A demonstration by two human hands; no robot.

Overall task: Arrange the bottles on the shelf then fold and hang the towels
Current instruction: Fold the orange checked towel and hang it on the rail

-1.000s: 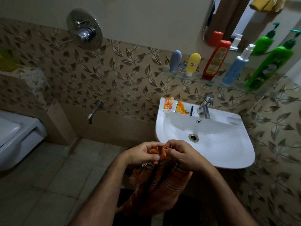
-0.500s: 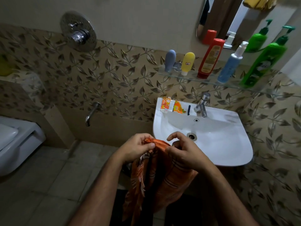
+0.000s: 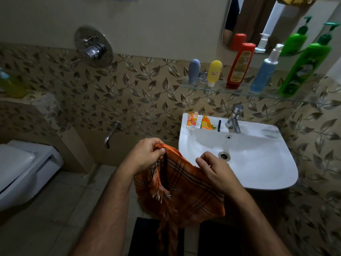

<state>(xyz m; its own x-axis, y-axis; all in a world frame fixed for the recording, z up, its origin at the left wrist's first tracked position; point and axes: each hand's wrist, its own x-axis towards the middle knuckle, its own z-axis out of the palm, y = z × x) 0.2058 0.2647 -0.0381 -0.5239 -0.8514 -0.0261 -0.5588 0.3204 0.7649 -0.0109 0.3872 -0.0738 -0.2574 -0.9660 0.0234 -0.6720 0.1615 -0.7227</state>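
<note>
An orange checked towel (image 3: 186, 193) with a fringed edge hangs in front of me, left of the sink. My left hand (image 3: 145, 156) pinches its top corner. My right hand (image 3: 215, 170) grips the top edge further right, fingers curled over the cloth. On the glass shelf (image 3: 239, 93) above the sink stand several bottles: a grey tube (image 3: 193, 73), a yellow tube (image 3: 214, 72), a red bottle (image 3: 239, 66), a blue pump bottle (image 3: 263, 71) and a green pump bottle (image 3: 304, 69).
A white sink (image 3: 258, 163) with a tap (image 3: 234, 119) sits right of my hands; small packets (image 3: 199, 122) lie on its rim. A toilet (image 3: 22, 167) stands at the left. A wall spout (image 3: 110, 133), a shower valve (image 3: 94, 46) and a mirror (image 3: 258, 21) are on the wall.
My hands have drawn apart, spreading the bunched towel open along its top edge. The view has shifted slightly downward and left.
</note>
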